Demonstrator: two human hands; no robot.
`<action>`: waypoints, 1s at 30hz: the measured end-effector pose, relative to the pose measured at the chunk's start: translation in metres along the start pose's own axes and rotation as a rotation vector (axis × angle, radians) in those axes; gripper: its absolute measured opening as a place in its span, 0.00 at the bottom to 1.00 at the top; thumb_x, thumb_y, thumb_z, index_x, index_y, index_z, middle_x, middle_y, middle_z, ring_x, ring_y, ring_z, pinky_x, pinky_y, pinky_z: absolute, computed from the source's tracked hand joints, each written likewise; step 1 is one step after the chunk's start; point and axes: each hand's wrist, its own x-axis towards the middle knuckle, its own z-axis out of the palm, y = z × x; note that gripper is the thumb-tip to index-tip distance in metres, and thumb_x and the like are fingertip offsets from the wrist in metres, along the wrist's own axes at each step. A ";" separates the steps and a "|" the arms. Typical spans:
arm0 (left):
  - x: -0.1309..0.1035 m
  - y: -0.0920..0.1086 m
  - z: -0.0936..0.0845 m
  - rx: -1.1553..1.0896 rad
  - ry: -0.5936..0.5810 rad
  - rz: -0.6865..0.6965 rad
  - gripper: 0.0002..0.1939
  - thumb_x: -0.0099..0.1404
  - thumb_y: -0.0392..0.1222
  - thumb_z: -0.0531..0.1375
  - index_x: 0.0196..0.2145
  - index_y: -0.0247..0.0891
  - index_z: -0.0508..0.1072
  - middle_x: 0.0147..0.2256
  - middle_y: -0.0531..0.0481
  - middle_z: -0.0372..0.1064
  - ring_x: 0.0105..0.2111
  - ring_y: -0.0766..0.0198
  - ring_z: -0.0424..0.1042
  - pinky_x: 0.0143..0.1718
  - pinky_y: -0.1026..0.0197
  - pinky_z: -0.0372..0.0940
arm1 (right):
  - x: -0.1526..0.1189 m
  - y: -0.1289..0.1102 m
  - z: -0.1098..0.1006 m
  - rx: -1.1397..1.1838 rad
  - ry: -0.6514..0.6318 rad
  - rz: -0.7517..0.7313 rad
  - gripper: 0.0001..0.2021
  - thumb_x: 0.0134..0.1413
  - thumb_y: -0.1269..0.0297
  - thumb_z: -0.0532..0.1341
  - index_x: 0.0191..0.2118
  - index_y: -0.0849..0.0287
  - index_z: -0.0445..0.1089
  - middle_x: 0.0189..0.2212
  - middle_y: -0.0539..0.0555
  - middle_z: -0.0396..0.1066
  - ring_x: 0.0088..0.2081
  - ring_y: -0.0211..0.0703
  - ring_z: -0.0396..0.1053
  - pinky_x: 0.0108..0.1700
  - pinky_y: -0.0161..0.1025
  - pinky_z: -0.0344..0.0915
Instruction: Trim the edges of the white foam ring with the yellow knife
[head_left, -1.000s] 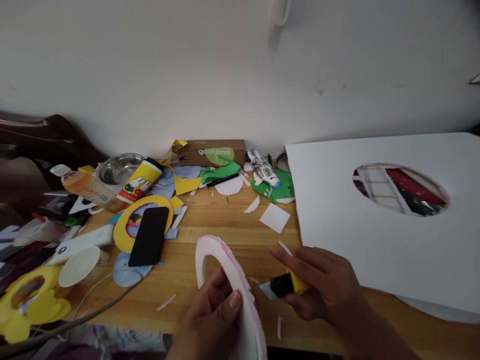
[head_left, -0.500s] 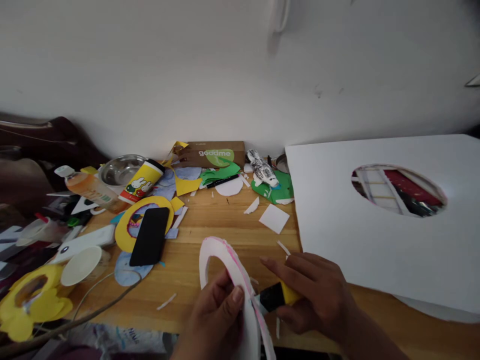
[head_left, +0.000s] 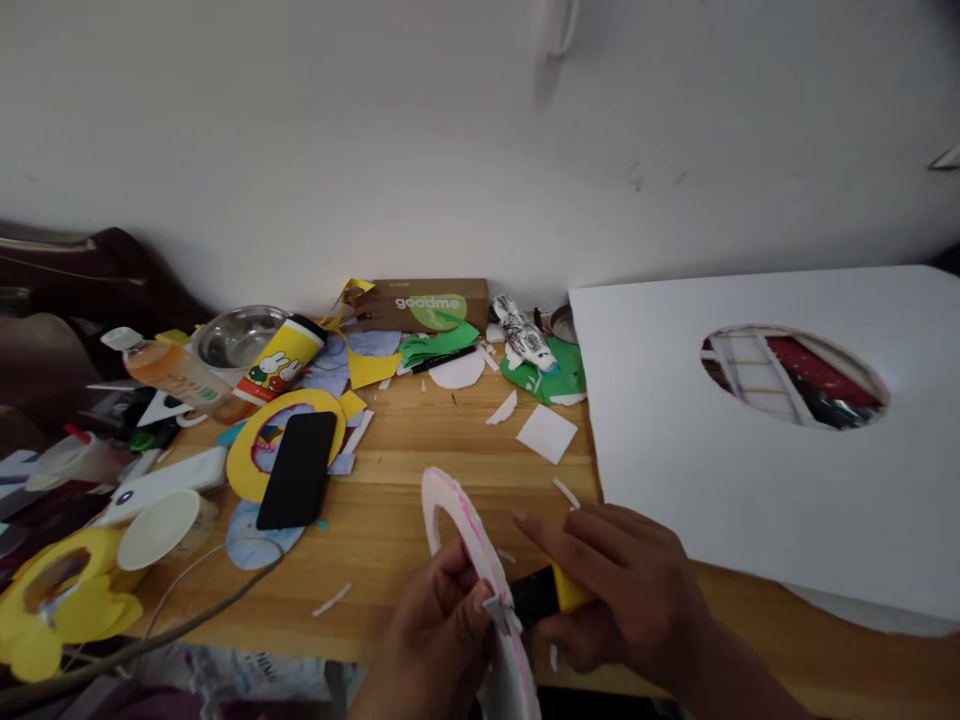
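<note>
1. White foam ring (head_left: pixel 469 560), pink line along its rim, held on edge over the near edge of the wooden table (head_left: pixel 420 470), in front of the black phone (head_left: pixel 298 470) and to its right.
2. Left hand (head_left: pixel 439 640) grips the ring's lower part, thumb pressed on the face turned to the camera, fingers behind.
3. Right hand (head_left: pixel 622 590) closed around a yellow-and-black cutter (head_left: pixel 547 593); the cutter's black tip meets the ring's rim right by the left thumb. Blade too small to make out.
4. Phone lies face down across a yellow paper ring (head_left: pixel 251 450).
5. Right of the phone, past the ring: large white board (head_left: pixel 750 480) with an oval hole, lying flat, just beyond the right hand.
6. Behind the phone: yellow rabbit-print cup (head_left: pixel 281 358) on its side, steel bowl (head_left: pixel 238 338), orange-liquid bottle (head_left: pixel 176 373), brown box (head_left: pixel 420 303) against the wall.
7. Between phone and board: white paper square (head_left: pixel 547 433), green paper scraps (head_left: pixel 559 375), black marker (head_left: pixel 444 360).
8. Left of the phone: white paper cup (head_left: pixel 159 528).
</note>
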 end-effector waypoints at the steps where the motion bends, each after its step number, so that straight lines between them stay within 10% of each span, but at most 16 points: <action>1: 0.000 0.000 0.000 0.008 -0.004 0.002 0.14 0.58 0.48 0.72 0.35 0.38 0.75 0.26 0.55 0.66 0.23 0.72 0.66 0.28 0.69 0.62 | 0.001 -0.001 -0.001 -0.014 0.010 -0.002 0.30 0.69 0.39 0.48 0.54 0.61 0.70 0.26 0.50 0.69 0.27 0.40 0.69 0.29 0.39 0.60; 14: 0.000 -0.008 -0.009 -0.032 -0.163 -0.021 0.11 0.64 0.47 0.67 0.37 0.40 0.73 0.26 0.54 0.70 0.21 0.71 0.69 0.23 0.70 0.60 | 0.003 -0.001 -0.007 -0.065 0.019 -0.008 0.29 0.68 0.40 0.49 0.51 0.63 0.72 0.26 0.51 0.70 0.27 0.41 0.68 0.30 0.40 0.60; 30: 0.007 -0.002 -0.009 -0.087 -0.021 -0.036 0.17 0.61 0.50 0.70 0.44 0.40 0.76 0.32 0.52 0.71 0.29 0.68 0.72 0.32 0.66 0.65 | -0.004 0.001 -0.001 0.012 -0.017 0.037 0.28 0.68 0.40 0.50 0.51 0.61 0.72 0.27 0.51 0.70 0.27 0.40 0.68 0.30 0.39 0.60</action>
